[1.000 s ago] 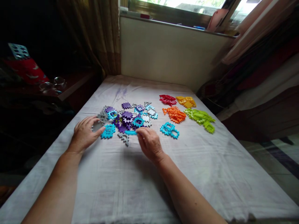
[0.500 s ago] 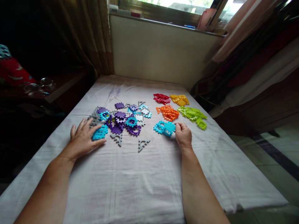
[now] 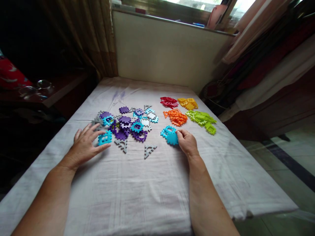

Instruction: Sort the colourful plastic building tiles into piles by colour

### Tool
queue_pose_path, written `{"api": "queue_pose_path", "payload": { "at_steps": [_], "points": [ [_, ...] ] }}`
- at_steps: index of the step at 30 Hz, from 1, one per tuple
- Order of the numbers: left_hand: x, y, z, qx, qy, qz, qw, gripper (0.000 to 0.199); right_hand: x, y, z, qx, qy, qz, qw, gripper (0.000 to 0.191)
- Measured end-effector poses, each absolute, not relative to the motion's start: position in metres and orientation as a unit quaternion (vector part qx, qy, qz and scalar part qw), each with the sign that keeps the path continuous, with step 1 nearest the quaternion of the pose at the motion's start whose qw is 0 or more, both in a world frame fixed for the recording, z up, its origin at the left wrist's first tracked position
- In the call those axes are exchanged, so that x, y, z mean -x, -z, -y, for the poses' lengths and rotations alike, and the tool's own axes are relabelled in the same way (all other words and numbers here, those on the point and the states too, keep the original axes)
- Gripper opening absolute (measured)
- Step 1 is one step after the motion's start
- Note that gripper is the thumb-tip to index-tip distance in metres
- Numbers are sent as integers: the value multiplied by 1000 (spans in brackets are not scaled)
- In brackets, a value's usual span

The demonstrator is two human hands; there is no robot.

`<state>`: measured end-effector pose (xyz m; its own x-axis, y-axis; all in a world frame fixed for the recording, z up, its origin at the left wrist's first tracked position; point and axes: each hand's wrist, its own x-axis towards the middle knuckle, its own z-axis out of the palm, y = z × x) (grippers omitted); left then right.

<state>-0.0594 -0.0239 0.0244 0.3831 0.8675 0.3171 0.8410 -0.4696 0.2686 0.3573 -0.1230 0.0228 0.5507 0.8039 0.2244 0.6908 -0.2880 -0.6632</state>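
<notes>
My right hand (image 3: pixel 187 141) pinches the near right edge of a solid blue interlocking tile (image 3: pixel 172 138). This tile overlaps a blue window-cut tile (image 3: pixel 168 129) on the cloth. My left hand (image 3: pixel 86 141) has its fingers spread, index finger and thumb on either side of a blue window tile (image 3: pixel 104 138); whether they touch its edges I cannot tell. Grey tiles (image 3: pixel 96 123) lie by its fingertips. A mixed pile of purple tiles (image 3: pixel 122 134), white tiles (image 3: pixel 145 122) and blue ones spreads to its right. Grey triangular pieces (image 3: pixel 149 150) rest at the pile's near side.
Sorted piles of red tiles (image 3: pixel 168 102), yellow tiles (image 3: pixel 188 103), orange tiles (image 3: pixel 176 117) and green tiles (image 3: pixel 201 118) sit at the right. A pale cloth (image 3: pixel 128 190) covers the table. Glasses (image 3: pixel 36 90) lie on a dark side table, and curtains (image 3: pixel 98 39) hang behind.
My right hand has moved slightly left and nearer with the solid blue tile, which now tilts over the window-cut one. Under my left hand, the blue window tile shows at a different angle.
</notes>
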Motion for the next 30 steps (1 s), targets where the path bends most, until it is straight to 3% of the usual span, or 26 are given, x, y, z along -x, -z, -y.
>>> {"api": "queue_pose_path", "payload": {
  "at_steps": [9,16,21,27,30],
  "points": [
    [12,-36,46,-862,-299,-402,84,59,-337,-36,123,766,-19,483,423,32],
    [-16,-29,60,-878,-291,-372,79,69,-262,-41,125,619,-163,632,436,27],
    [-25,-25,66,-892,-288,-343,58,77,-232,-37,127,585,-278,620,443,28],
    [-28,-29,66,-902,-301,-307,26,75,-239,-34,119,578,-331,543,512,25],
    [-16,-35,59,-886,-308,-345,-2,55,-281,-35,114,612,-284,460,577,35]
  ]
}}
